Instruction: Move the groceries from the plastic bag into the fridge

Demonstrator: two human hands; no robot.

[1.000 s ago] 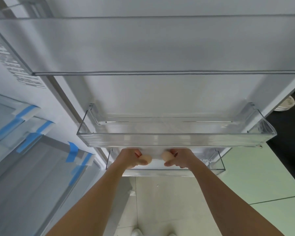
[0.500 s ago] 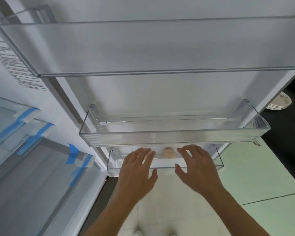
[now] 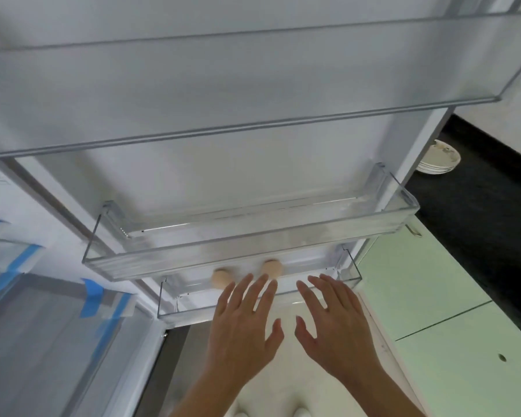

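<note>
Head view: both hands (image 3: 286,332) spread, empty; two eggs (image 3: 272,268) in door bin (image 3: 193,308).

Lower door shelf (image 3: 348,273) of clear plastic.
Holds two eggs, one left (image 3: 220,278), one right (image 3: 272,268), slightly apart.

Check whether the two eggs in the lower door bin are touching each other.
Apart. The head view shows the left egg and the right egg in the lower door bin with white bin floor between them.

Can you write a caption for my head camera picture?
Two eggs sit in the lowest fridge door bin; both open hands hover nearby.
</note>
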